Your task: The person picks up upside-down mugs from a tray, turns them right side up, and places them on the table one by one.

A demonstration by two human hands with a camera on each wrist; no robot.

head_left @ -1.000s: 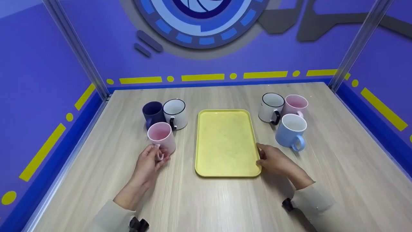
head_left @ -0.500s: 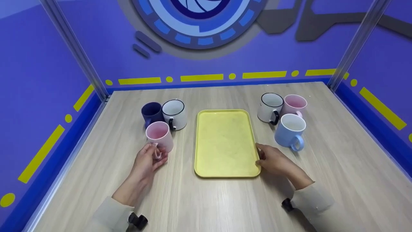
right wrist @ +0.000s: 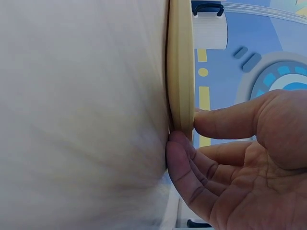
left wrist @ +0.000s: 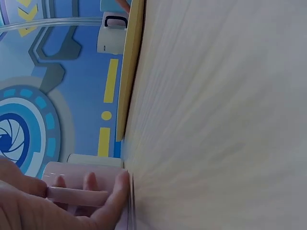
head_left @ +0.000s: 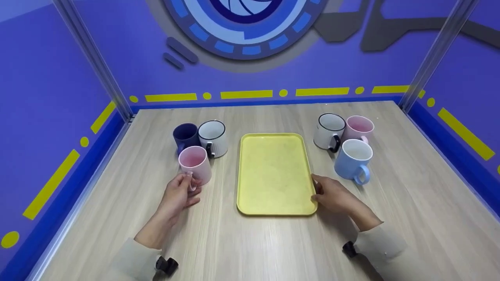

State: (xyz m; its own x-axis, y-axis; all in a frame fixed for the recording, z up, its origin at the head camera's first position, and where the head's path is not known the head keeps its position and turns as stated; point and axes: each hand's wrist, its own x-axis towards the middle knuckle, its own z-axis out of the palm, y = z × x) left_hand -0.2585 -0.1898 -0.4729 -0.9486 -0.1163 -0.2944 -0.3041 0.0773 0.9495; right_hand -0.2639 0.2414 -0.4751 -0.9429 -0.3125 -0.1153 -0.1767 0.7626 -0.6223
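In the head view my left hand (head_left: 175, 195) holds a pink mug (head_left: 197, 168) by its handle. The left wrist view has the thumb on the upper end of the handle (left wrist: 79, 196), with fingertips showing beyond it against the mug's side. On the right, my right hand (head_left: 334, 195) pinches the right edge of a yellow tray (head_left: 273, 173), near its front corner. In the right wrist view the thumb lies on the tray's (right wrist: 181, 72) upper side and fingertips reach its underside.
Behind the pink mug stand a dark blue mug (head_left: 186, 136) and a white mug (head_left: 213, 138). Right of the tray are a second white mug (head_left: 329, 132), a second pink mug (head_left: 358, 127) and a light blue mug (head_left: 353, 160). Blue walls (head_left: 250, 84) enclose the wooden table (head_left: 269, 249).
The pink mug in my left hand has shifted slightly away from me, closer to the mugs behind it. Some left fingers have come off the handle area. My right hand and the tray stay put.
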